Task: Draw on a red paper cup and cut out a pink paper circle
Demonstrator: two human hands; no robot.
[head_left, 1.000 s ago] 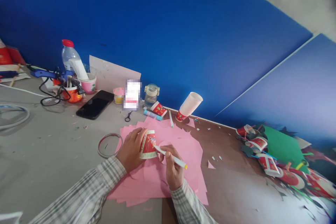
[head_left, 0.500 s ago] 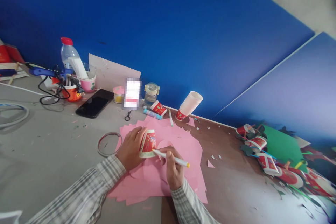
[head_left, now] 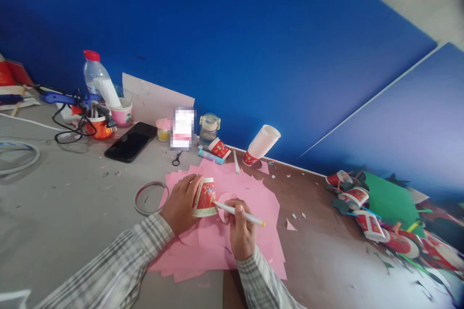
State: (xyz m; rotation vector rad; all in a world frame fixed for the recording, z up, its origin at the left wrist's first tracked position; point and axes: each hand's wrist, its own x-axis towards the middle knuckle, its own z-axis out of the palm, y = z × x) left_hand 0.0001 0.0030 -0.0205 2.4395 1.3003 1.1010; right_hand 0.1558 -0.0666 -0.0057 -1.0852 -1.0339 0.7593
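A red and white paper cup (head_left: 206, 197) stands upside down on a pile of pink paper sheets (head_left: 261, 251). My left hand (head_left: 181, 203) is wrapped round the cup's left side. Between the fingers and thumb of my right hand (head_left: 241, 234) is a white marker pen (head_left: 242, 213) with a yellow end. Its tip points at the right side of the cup, and I cannot tell whether it touches. A round pink paper piece lies just behind the pen, partly covered by my right hand.
A tape roll (head_left: 151, 198) lies left of my hand. Behind stand a lidded jar (head_left: 209, 128), a tilted cup stack (head_left: 266, 141), a glue stick (head_left: 210, 157) and a phone (head_left: 131, 142). Cups and green card (head_left: 393, 203) crowd the right. A blue partition (head_left: 235, 48) closes off the back.
My right hand and the marker pen have shifted slightly up and right, so the tip is higher on the cup. My left hand and the cup are nearly unmoved.
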